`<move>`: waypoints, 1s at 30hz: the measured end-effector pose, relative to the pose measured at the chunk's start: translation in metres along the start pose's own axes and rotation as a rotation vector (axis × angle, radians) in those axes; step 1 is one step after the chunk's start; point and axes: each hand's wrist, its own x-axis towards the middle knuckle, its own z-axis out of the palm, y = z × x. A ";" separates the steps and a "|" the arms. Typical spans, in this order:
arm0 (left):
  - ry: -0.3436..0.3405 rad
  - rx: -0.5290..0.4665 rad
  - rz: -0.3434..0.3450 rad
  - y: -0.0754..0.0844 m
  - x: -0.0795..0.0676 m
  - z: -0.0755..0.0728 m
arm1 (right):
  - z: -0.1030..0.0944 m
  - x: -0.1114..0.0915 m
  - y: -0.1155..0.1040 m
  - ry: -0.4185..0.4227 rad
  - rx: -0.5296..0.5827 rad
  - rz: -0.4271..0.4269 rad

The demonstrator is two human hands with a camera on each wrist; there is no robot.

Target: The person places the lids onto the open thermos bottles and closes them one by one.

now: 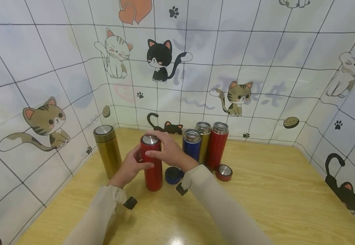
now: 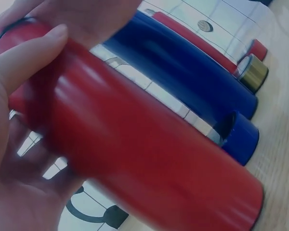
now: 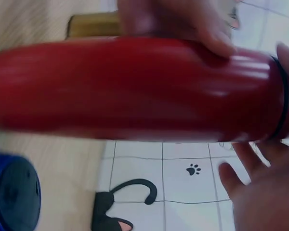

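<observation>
A red thermos bottle [image 1: 154, 175] with a steel-topped lid [image 1: 150, 140] stands upright on the table, left of the middle. My left hand [image 1: 130, 167] holds its upper body from the left, the thumb [image 2: 43, 50] across the front and fingers behind. From the right, my right hand [image 1: 173, 152] grips the bottle's top around the lid; its fingers [image 3: 253, 163] partly show past the bottle in the right wrist view. A dark ring [image 3: 281, 98] marks the seam under the lid. Just right of the bottle's foot lies a loose blue lid [image 1: 173, 175].
A lidded gold thermos [image 1: 108, 154] stands to the left. Behind my right forearm stand lidless blue [image 1: 191, 144], gold [image 1: 204, 143] and red [image 1: 218, 146] thermoses. A red lid [image 1: 224, 173] lies beside them, and a gold lid [image 2: 253, 73] shows in the left wrist view. Cat-patterned walls enclose the table.
</observation>
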 end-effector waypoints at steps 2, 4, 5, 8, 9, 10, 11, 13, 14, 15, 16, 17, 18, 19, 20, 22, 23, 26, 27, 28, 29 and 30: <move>-0.031 -0.015 0.003 -0.002 0.000 -0.002 | -0.003 0.000 0.003 -0.075 0.117 0.006; -0.062 -0.025 0.008 -0.004 0.000 -0.004 | -0.005 0.000 0.006 -0.137 0.218 -0.007; -0.074 -0.032 0.013 -0.004 -0.001 -0.004 | -0.006 0.000 0.006 -0.157 0.244 -0.014; -0.099 -0.052 0.028 -0.004 -0.002 -0.007 | -0.008 0.001 0.008 -0.184 0.280 -0.045; -0.103 -0.056 0.028 -0.004 -0.002 -0.007 | -0.008 0.000 0.008 -0.185 0.280 -0.040; -0.103 -0.058 0.028 -0.004 -0.002 -0.006 | -0.008 0.000 0.007 -0.180 0.274 -0.031; -0.100 -0.058 0.029 -0.004 -0.002 -0.006 | -0.008 0.000 0.007 -0.171 0.267 -0.022; -0.095 -0.058 0.032 -0.004 -0.002 -0.005 | -0.008 -0.001 0.006 -0.137 0.234 0.005; -0.089 -0.055 0.033 -0.004 -0.001 -0.004 | -0.007 -0.002 0.005 -0.112 0.205 0.016; -0.079 -0.048 0.032 -0.003 -0.002 -0.003 | -0.007 -0.002 0.004 -0.089 0.183 0.023; -0.069 -0.045 0.030 -0.003 -0.002 -0.002 | -0.006 -0.002 0.002 -0.057 0.151 0.025; -0.056 -0.042 0.028 -0.002 -0.002 -0.001 | -0.005 -0.002 0.000 -0.022 0.109 0.032; -0.043 -0.037 0.026 -0.002 -0.002 0.001 | -0.003 -0.003 -0.002 0.013 0.062 0.039; -0.029 -0.033 0.024 -0.001 -0.002 0.002 | -0.002 -0.003 -0.004 0.047 0.019 0.043; -0.012 -0.022 0.021 -0.001 -0.003 0.004 | 0.000 -0.003 -0.006 0.079 -0.019 0.044; 0.014 -0.005 0.022 -0.001 -0.003 0.007 | 0.003 -0.003 -0.009 0.137 -0.095 0.052; 0.028 0.005 0.022 -0.001 -0.003 0.008 | 0.004 -0.003 -0.010 0.162 -0.128 0.055; 0.057 0.030 0.023 -0.001 -0.004 0.012 | 0.009 -0.004 -0.010 0.219 -0.194 0.051; 0.064 0.035 0.021 -0.001 -0.005 0.012 | 0.011 -0.004 -0.010 0.234 -0.210 0.052; 0.070 0.038 0.018 -0.002 -0.005 0.013 | 0.013 -0.005 -0.011 0.250 -0.226 0.054; 0.076 0.042 0.018 -0.002 -0.006 0.014 | 0.014 -0.005 -0.011 0.264 -0.246 0.055; 0.080 0.043 0.019 -0.002 -0.006 0.015 | 0.016 -0.006 -0.012 0.279 -0.267 0.055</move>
